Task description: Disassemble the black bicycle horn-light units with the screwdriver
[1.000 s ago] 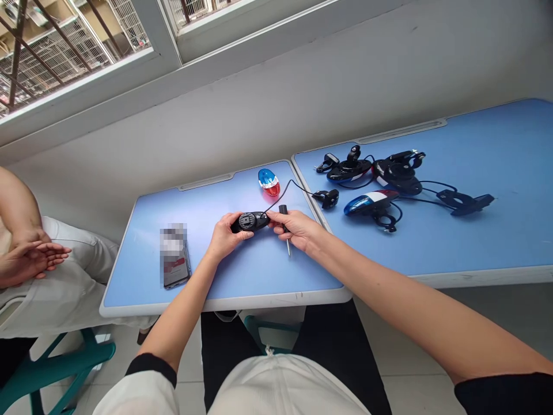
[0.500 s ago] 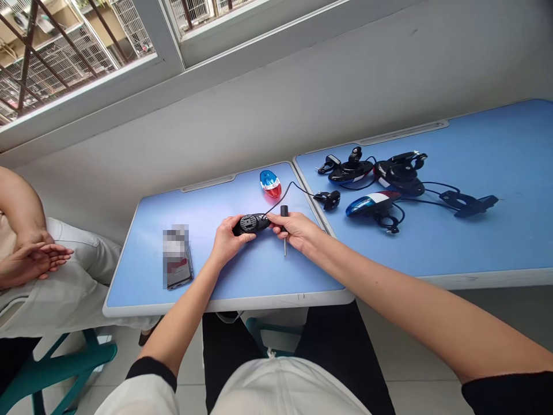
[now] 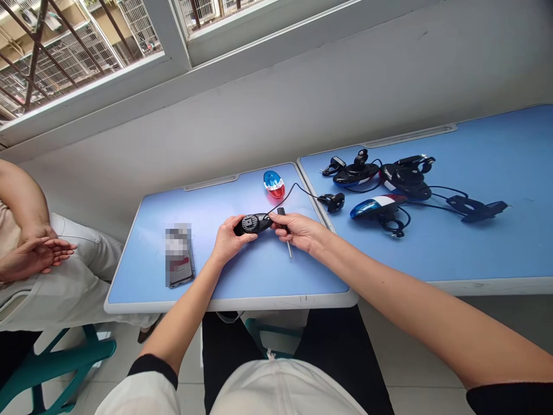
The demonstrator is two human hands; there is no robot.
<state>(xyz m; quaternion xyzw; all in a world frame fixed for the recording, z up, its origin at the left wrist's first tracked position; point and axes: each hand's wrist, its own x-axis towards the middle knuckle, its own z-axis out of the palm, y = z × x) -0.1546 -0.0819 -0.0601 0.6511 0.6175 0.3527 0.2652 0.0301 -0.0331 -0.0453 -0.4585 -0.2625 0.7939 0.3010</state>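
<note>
left hand (image 3: 229,240): curled round black base (image 3: 250,223) (wired) | right hand (image 3: 303,230): clasping screwdriver (image 3: 281,212)

Glossy plastic cover (image 3: 273,186), apparently metal screwdriver shaft (image 3: 290,249)

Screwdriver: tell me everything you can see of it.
The screwdriver has a black handle that looks like plastic and a thin, silvery, metal-looking shaft. The right hand grips it by the handle, whose far end sticks out. The shaft slants toward the near edge of the left table; the tip's shape, and whether it touches the surface, cannot be made out.
</note>
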